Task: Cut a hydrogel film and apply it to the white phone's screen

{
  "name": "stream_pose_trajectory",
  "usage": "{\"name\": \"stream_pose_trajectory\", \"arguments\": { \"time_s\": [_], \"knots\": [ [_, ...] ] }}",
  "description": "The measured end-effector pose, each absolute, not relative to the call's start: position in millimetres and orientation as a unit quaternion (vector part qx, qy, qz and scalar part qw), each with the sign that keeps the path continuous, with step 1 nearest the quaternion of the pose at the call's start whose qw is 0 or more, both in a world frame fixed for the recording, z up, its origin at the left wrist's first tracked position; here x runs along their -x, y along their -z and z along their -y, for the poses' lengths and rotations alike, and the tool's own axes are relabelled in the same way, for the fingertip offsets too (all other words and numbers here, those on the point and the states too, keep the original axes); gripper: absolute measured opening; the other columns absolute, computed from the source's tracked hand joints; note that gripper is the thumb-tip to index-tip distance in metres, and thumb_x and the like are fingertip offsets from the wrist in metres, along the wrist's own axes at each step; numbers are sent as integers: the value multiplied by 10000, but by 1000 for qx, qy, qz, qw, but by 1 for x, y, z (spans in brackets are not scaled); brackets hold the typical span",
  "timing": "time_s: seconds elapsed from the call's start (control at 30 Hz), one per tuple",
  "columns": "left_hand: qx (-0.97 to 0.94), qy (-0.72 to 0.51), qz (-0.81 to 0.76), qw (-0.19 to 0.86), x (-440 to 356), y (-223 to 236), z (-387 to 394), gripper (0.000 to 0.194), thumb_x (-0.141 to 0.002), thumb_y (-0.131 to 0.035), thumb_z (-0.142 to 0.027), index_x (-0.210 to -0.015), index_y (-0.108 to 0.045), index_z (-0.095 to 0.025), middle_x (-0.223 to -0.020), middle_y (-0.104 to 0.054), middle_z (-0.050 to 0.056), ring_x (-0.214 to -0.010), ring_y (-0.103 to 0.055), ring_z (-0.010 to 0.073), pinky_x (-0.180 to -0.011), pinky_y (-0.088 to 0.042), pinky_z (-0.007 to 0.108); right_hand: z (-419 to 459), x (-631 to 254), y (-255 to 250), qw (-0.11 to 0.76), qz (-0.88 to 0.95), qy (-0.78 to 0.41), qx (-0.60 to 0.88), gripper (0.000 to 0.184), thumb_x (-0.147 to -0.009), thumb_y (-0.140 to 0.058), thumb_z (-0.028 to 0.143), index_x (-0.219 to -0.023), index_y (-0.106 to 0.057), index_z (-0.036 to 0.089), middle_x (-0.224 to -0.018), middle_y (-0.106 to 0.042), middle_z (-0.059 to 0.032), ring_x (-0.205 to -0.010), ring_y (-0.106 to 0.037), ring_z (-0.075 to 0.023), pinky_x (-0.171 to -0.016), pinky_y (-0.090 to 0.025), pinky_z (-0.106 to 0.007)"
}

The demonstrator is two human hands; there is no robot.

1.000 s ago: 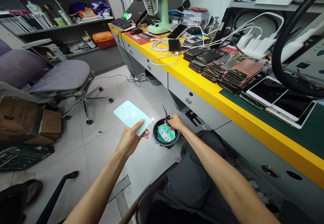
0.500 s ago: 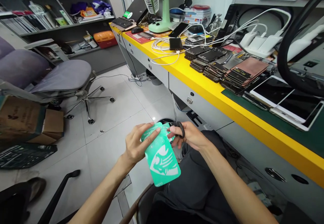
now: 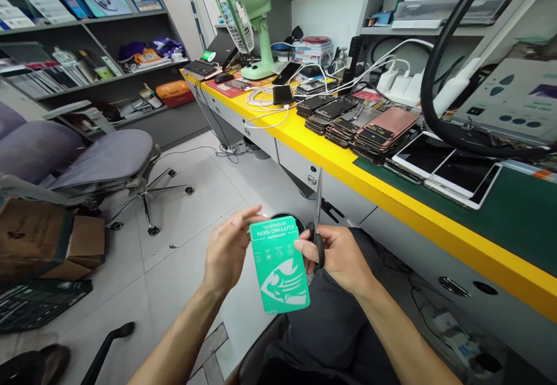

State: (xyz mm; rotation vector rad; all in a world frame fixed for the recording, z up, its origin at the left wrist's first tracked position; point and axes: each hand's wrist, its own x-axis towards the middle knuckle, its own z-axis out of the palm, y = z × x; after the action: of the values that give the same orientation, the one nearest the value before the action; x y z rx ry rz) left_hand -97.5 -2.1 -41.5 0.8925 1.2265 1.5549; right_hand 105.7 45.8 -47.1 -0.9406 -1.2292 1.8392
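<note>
A green packet (image 3: 282, 266) printed with "Cutting Skin Hydrogel" and a white fish-head design is held above my lap, its lettering upside down to me. My right hand (image 3: 335, 254) pinches the packet's right edge with the thumb in front. That same hand also keeps hold of scissors (image 3: 318, 217) with black handles, their blades pointing up and together. Beside the packet's upper left corner, my left hand (image 3: 228, 251) is open, fingers stretched out; whether a fingertip touches the edge I cannot tell.
A yellow-edged workbench (image 3: 331, 167) runs along the right, bearing stacked phone parts (image 3: 383, 130), white tablets (image 3: 461, 170), cables and a green fan (image 3: 259, 43). Partly hidden behind the packet is a black bin (image 3: 289, 218). An office chair (image 3: 113, 153) and cardboard boxes (image 3: 35, 237) stand left.
My left hand has let go of the packet and moved left. The packet now faces me more squarely, with my right thumb on its edge. The view has turned right and up.
</note>
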Motion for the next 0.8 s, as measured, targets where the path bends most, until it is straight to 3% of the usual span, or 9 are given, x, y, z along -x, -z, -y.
{"name": "stream_pose_trajectory", "arguments": {
  "time_s": [0.1, 0.23, 0.4, 0.57, 0.7, 0.8],
  "knots": [
    [-333, -559, -458, 606, 88, 27, 4, 385, -814, -792, -511, -940, -808, -148, -817, -782, 102, -720, -733, 245, -706, -600, 377, -40, -106, 42, 370, 478, -703, 373, 386, -651, -939, 445, -745, -709, 150, -552, -649, 19, -467, -604, -127, -444, -516, -231],
    [-352, -523, -496, 597, 76, 21, 6, 302, -844, -812, -405, -713, -728, -146, -650, -696, 30, -574, -645, 152, -562, -529, 267, -33, -112, 35, 349, 494, -704, 372, 412, -683, -924, 488, -771, -715, 144, -559, -669, -1, -478, -615, -131, -470, -521, -235],
    [-376, -510, -488, 601, 74, 14, 4, 272, -835, -817, -415, -854, -779, -147, -702, -709, 48, -607, -655, 172, -582, -536, 285, -29, -138, 36, 306, 524, -695, 386, 453, -760, -860, 560, -864, -731, 138, -696, -740, -50, -497, -658, -139, -436, -505, -217],
    [-392, -452, -385, 703, 69, 7, 0, 310, -833, -799, -389, -1050, -827, -169, -1112, -780, 145, -929, -741, 264, -835, -575, 352, -26, -152, 46, 179, 563, -734, 335, 382, -847, -795, 494, -760, -712, 132, -749, -772, -76, -429, -645, -105, -352, -403, -154],
    [-368, -410, -398, 733, 61, 7, -1, 340, -823, -811, -397, -1038, -835, -135, -937, -800, 157, -808, -752, 244, -767, -584, 339, -25, -150, 52, 126, 535, -785, 286, 297, -814, -829, 411, -772, -737, 132, -719, -763, -42, -411, -626, -86, -340, -401, -127],
    [-358, -398, -395, 747, 58, 7, -1, 319, -806, -825, -396, -977, -837, -126, -852, -792, 151, -746, -750, 245, -698, -585, 333, -26, -152, 59, 99, 469, -852, 211, 303, -757, -870, 393, -823, -751, 122, -766, -785, -67, -353, -577, -73, -308, -388, -135]
  ]
}}
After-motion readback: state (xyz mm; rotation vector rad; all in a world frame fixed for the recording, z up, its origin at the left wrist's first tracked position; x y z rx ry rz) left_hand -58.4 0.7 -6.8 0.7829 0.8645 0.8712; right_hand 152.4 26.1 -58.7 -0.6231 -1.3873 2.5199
